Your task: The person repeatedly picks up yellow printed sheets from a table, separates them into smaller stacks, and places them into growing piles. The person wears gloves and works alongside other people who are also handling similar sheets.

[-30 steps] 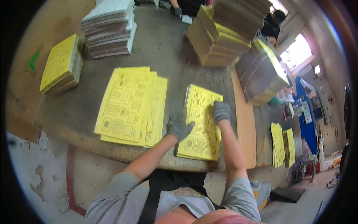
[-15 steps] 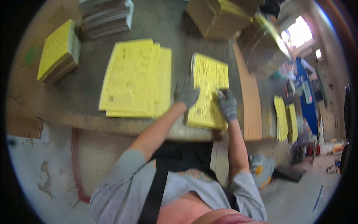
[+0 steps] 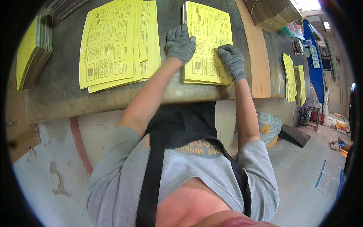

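The stack [image 3: 208, 32] lies near on the bench [image 3: 169, 15], probably heavyish, its sheets slippery; best held by both long sides. Left grip [image 3: 180, 44] spreads open at its left edge; right grip [image 3: 230, 60] curls over the right, hold unclear.

Top right, the window [image 3: 307, 4] burns out to plain white! Light spreads soft and fairly even over the floor [image 3: 295, 181] and the shirt [image 3: 189, 170]. The yellow sheets [image 3: 109, 45] glow, print sharp; the dark table [image 3: 66, 60] gives back just a dull sheen. Left hand [image 3: 180, 44] and right hand [image 3: 231, 62], both crisp, knit showing clearly. And out toward the rim the lens bends things: the table's front edge bows, black swallows the corners, bluish fringing lines the circle.
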A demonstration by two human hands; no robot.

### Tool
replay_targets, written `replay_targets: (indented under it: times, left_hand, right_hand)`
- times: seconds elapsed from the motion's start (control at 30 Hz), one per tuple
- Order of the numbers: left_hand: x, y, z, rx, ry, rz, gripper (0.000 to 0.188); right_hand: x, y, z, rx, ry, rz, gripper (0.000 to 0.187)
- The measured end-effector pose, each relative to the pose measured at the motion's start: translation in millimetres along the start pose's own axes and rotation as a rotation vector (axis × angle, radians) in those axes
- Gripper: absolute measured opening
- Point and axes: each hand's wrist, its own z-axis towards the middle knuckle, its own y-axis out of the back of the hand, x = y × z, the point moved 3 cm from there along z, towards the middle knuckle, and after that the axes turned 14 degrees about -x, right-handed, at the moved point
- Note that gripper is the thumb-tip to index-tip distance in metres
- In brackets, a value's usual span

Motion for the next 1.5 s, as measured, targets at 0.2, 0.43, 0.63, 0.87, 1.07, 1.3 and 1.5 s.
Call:
replay_targets:
  times: [0.2, 0.43, 0.63, 0.87, 1.07, 1.3, 1.5]
  left_hand:
    - [1.6, -3.6, 0.5, -0.026, -0.009, 0.006, 0.059]
    - [-0.3, -9.0, -2.1, -0.066, 0.010, 0.063, 0.059]
    - [0.9, -8.2, -1.0, -0.087, -0.025, 0.069, 0.061]
    - [0.6, -5.0, -0.7, -0.046, -0.003, 0.003, 0.060]
    - [1.3, -4.5, -0.9, -0.101, -0.021, 0.018, 0.059]
    - [0.6, -6.3, 0.9, -0.083, -0.014, 0.061, 0.058]
    - [-4.3, 19.0, -15.3, 0.208, 0.176, -0.111, 0.071]
  right_hand:
    - [-10.1, 0.0, 12.2, 0.047, -0.076, 0.023, 0.020]
    - [37.4, -1.9, 10.1, 0.116, 0.158, -0.367, 0.014]
    - [84.7, -31.4, -12.2, 0.112, 0.645, -1.029, 0.014]
    - [3.8, 8.4, -8.0, 0.092, -0.052, -0.014, 0.020]
    - [0.3, 5.2, -2.4, 0.186, -0.104, -0.052, 0.017]
    - [69.5, -20.8, -21.7, 0.067, 0.612, -0.887, 0.015]
    - [38.9, 20.4, -16.1, -0.009, 0.317, -0.450, 0.019]
